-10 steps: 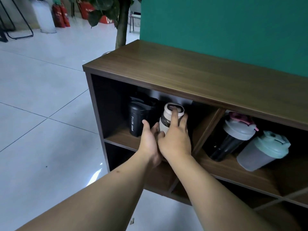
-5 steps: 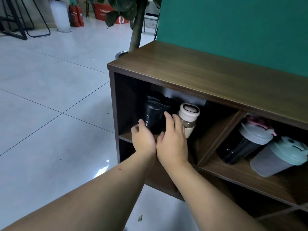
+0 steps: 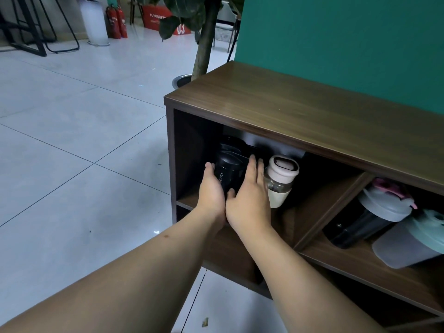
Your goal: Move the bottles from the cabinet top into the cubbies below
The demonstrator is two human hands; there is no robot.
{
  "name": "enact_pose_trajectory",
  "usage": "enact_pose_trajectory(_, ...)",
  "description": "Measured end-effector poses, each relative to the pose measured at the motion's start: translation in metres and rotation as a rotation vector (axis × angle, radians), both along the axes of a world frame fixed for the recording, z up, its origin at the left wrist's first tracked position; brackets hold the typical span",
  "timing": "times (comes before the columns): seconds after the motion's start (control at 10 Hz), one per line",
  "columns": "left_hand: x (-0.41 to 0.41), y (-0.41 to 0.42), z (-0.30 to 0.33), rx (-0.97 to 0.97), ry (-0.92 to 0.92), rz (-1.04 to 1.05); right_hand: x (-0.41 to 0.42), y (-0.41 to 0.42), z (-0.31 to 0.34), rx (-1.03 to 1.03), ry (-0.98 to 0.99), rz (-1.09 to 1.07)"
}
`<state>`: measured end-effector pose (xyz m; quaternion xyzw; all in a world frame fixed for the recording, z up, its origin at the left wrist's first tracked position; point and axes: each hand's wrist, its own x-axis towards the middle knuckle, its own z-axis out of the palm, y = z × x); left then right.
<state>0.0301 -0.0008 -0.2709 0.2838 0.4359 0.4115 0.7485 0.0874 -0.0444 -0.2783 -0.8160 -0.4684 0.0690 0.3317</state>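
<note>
My bare forearms reach forward from six o'clock into the cabinet's (image 3: 312, 121) upper left cubby (image 3: 192, 140). My left hand (image 3: 212, 191) and right hand (image 3: 249, 198) cup a black bottle (image 3: 228, 169) between them, fingers wrapped loosely around its sides. Just beside it, at three o'clock, stands a white-capped bottle (image 3: 280, 181), touching my right fingers. Farther toward three o'clock, in the next cubby, a grey-lidded bottle (image 3: 367, 217) and a mint-lidded bottle (image 3: 406, 246) lean tilted. The cabinet top is bare wood.
</note>
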Motion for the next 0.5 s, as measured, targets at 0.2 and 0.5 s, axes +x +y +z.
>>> enact_pose_trajectory(0.2,-0.005,-0.011,0.007,-0.042,-0.062,-0.001,-0.001,-0.001,0.003,-0.006,0.034,0.02)
enact_pose_trajectory(0.5,0.006,0.008,-0.03,-0.011,0.088,-0.008,-0.01,-0.042,0.048,-0.023,0.076,-0.002)
